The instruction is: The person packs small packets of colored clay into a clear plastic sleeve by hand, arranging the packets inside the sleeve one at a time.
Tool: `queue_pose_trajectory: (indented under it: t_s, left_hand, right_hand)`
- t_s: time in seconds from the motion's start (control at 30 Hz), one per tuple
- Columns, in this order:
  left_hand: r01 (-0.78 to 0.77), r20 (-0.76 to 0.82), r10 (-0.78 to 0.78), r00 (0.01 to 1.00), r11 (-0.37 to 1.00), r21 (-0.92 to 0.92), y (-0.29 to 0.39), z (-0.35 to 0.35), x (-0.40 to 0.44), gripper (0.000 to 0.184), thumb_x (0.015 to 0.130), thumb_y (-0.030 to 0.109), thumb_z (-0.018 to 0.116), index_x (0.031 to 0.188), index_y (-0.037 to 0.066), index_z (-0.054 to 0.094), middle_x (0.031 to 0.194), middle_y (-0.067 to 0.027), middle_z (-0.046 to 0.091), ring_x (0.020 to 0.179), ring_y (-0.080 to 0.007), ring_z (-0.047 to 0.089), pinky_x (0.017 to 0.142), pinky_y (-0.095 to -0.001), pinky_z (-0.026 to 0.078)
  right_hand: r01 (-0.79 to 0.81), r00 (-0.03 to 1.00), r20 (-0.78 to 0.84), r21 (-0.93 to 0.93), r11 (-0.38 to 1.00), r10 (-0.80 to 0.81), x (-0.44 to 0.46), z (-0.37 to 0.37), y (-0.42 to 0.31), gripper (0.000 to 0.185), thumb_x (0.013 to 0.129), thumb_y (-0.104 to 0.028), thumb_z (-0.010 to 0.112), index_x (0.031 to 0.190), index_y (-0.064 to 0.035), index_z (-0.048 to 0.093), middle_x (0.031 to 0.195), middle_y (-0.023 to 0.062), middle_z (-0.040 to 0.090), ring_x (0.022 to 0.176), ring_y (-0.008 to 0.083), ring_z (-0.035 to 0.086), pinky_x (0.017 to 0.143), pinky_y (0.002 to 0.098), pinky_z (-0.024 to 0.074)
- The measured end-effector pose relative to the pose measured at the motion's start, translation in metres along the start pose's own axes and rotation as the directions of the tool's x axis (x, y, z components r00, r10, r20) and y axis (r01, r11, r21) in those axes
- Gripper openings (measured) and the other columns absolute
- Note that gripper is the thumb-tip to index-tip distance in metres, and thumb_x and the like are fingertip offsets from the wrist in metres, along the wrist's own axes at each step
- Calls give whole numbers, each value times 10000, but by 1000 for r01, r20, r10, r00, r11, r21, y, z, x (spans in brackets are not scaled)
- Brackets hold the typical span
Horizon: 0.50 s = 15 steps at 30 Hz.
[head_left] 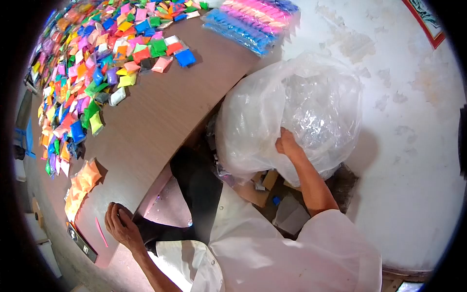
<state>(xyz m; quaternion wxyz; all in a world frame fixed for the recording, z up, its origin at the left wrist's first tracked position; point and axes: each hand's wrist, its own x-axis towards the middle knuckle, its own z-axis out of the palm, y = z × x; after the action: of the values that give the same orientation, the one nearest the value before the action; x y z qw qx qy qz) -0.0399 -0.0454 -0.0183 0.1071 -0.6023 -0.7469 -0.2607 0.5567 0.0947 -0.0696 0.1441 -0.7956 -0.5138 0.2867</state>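
Table (160,109) extends from packets (97,76) to edge. Right hand (288,141) clamps bag (253,117) near wall (404,160); left hand (122,228) rests at edge, grip unclear.

Watching from a distance through the 1 head camera, I judge this place to be a small packing workshop, although I cannot exclude a workroom in a home. The strongest sign is the great number of small coloured packets (92,61), spread thickly over the brown surface (160,107). At its far end I see pink and blue packs (250,24) in clear wrapping. Beside it is a large clear plastic bag (248,112), with pieces of cardboard (269,180) below. The white wall (399,146) has patchy, worn paint and a red-bordered picture (428,19).
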Motion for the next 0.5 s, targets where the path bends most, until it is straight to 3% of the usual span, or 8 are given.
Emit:
queue_pose_trajectory:
  t_s: [0.07, 0.1, 0.13, 0.27, 0.33, 0.5]
  left_hand:
    - [4, -3, -4, 1000, 1000, 2, -2, 2, -1, 234, 1072, 138, 603, 1239, 17, 713, 1357, -138, 698, 1288, -344, 618, 1107, -465, 463]
    - [3, 0, -3, 1000, 1000, 4, -3, 3, -1, 234, 1072, 138, 603, 1239, 17, 713, 1357, -138, 698, 1288, -344, 618, 1107, -465, 463]
    - [3, -7, -3, 1000, 1000, 2, -4, 4, -2, 235, 1073, 140, 601, 1239, 17, 713, 1358, -136, 698, 1289, -344, 617, 1107, -466, 462]
    - [0, -18, 0, 1000, 1000, -5, -2, 3, -1, 236, 1074, 148, 602, 1236, 18, 713, 1356, -132, 699, 1283, -343, 621, 1107, -468, 463]
    - [4, -14, -4, 1000, 1000, -1, 0, 2, 0, 237, 1072, 148, 604, 1237, 18, 713, 1357, -131, 699, 1281, -342, 623, 1106, -468, 465]
    - [10, -14, -9, 1000, 1000, 11, -1, 2, -1, 236, 1068, 144, 609, 1238, 16, 711, 1360, -132, 698, 1280, -340, 625, 1101, -466, 474]
  right_hand:
    - [-18, 1000, 2, 6, 1000, 18, 3, 27, 11, 417, 761, -187, 776, 1161, -78, 728, 1110, 218, 752, 1083, 427, 707, 921, 489, 575]
    - [215, 972, -66, -144, 966, -226, 2, 36, 11, 413, 757, -189, 778, 1152, -77, 727, 1093, 214, 753, 1052, 432, 712, 908, 495, 576]
    - [419, 881, -94, -301, 856, -464, 2, 43, 10, 409, 753, -191, 780, 1142, -75, 727, 1075, 210, 755, 1021, 436, 717, 895, 500, 578]
    - [356, 926, -44, -218, 909, -374, -15, 26, -20, 378, 757, -185, 773, 1110, -60, 719, 1032, 221, 749, 977, 460, 710, 882, 516, 572]
    - [236, 949, -138, -284, 929, -283, -15, 15, -21, 262, 791, -156, 737, 1029, -50, 715, 986, 235, 738, 964, 472, 702, 852, 523, 569]
    - [292, 889, -213, -416, 861, -405, -9, -32, -26, 105, 886, -93, 662, 948, -31, 720, 938, 256, 725, 904, 482, 694, 777, 494, 570]
